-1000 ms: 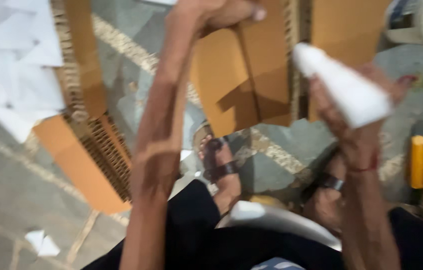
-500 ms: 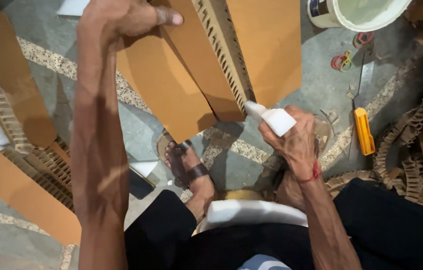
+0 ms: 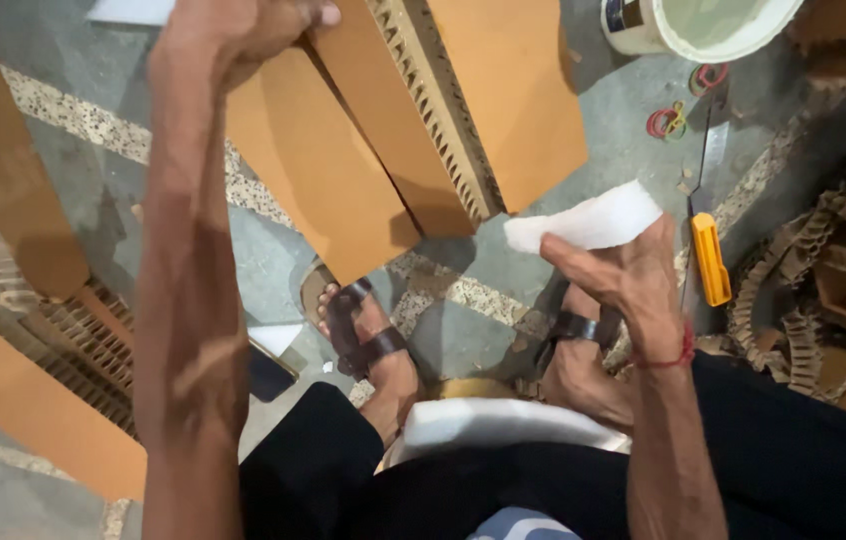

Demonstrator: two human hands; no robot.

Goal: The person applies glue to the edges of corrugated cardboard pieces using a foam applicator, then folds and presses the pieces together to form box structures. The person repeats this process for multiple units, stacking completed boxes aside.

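Note:
My left hand (image 3: 233, 28) reaches far forward at the top of the view and grips the near edge of a thick brown cardboard piece (image 3: 413, 130) with honeycomb edges, held above the stone floor. My right hand (image 3: 623, 275) is lower right, shut on a white paper sheet (image 3: 588, 222) that sticks out to the left and up. The sheet's tip lies just below the cardboard's lower edge. My sandalled feet (image 3: 363, 335) rest on the floor beneath, and a white strip (image 3: 493, 425) lies across my lap.
A yellow utility knife (image 3: 710, 255) lies on the floor to the right, with coloured rubber bands (image 3: 668, 120) and a white bucket (image 3: 693, 25) beyond. Honeycomb cardboard scraps (image 3: 833, 290) pile at the right. More cardboard strips (image 3: 33, 340) lie at the left.
The view has shifted and sharpened. My right hand lowered, and the white thing in it now shows as a paper sheet pointing left. My left hand still holds the cardboard.

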